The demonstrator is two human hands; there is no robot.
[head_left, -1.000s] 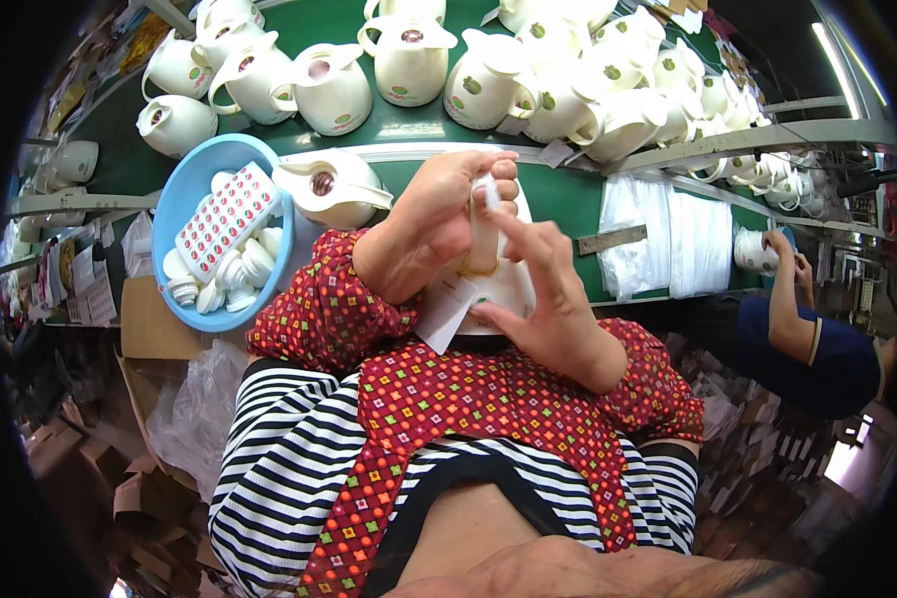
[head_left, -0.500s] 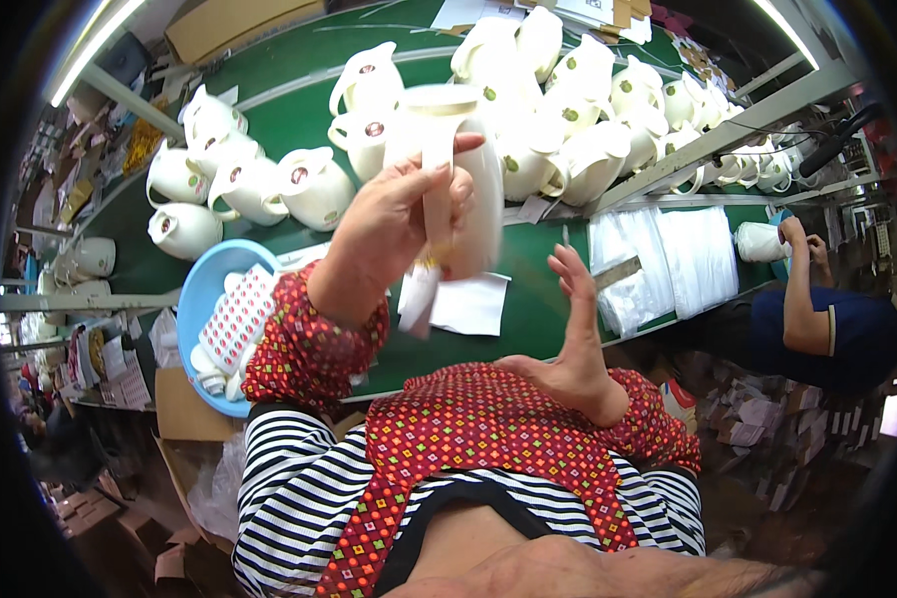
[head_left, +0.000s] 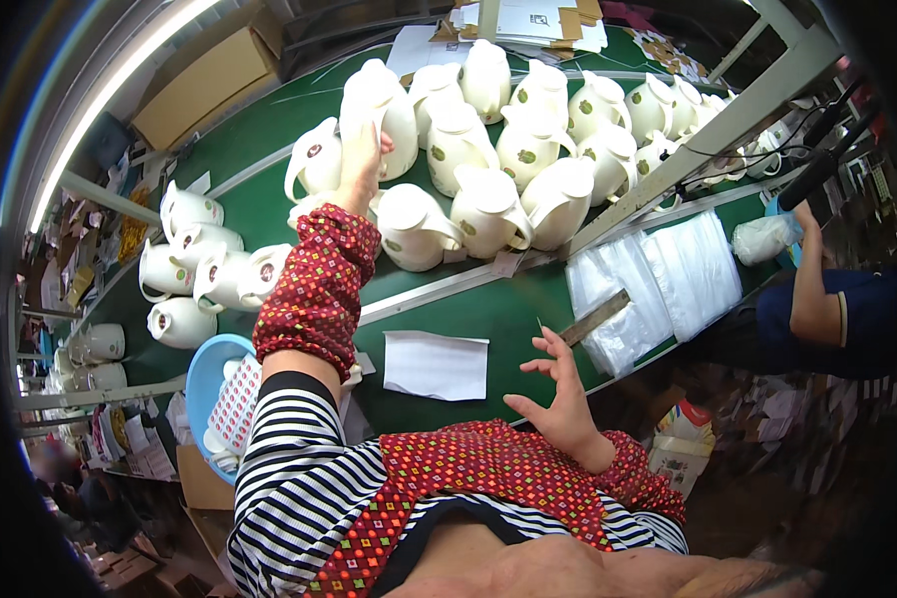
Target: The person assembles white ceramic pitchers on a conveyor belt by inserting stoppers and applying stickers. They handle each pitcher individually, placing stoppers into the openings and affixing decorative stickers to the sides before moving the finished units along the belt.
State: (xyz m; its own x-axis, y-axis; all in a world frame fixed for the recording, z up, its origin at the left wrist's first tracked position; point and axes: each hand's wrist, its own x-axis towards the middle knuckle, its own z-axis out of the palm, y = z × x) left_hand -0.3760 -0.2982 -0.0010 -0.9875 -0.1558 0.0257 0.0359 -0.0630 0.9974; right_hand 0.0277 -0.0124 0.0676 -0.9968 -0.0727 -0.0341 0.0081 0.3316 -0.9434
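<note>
My left arm stretches far across the green workbench. At its end my left hand (head_left: 363, 177) is closed at the near side of a white pitcher (head_left: 381, 105), seemingly on its handle, which the hand mostly hides. This pitcher stands at the left end of a group of similar white pitchers (head_left: 488, 214) with small green or dark round marks. My right hand (head_left: 565, 401) hovers near the bench's front edge, fingers spread and holding nothing. Left of it, a sheet of white paper (head_left: 436, 365) lies on the bench.
Clear plastic bags (head_left: 658, 284) lie stacked at right with a metal strip (head_left: 596, 317) on them. A blue basin (head_left: 197, 384) at left holds a sticker sheet (head_left: 235, 404) and white parts. More pitchers (head_left: 184, 321) stand at left. A co-worker (head_left: 827, 309) handles a bagged item at right.
My left hand has carried the pitcher away from me to the far row, setting it among the others. The paper shows fully now. My right hand has lowered slightly, still spread.
</note>
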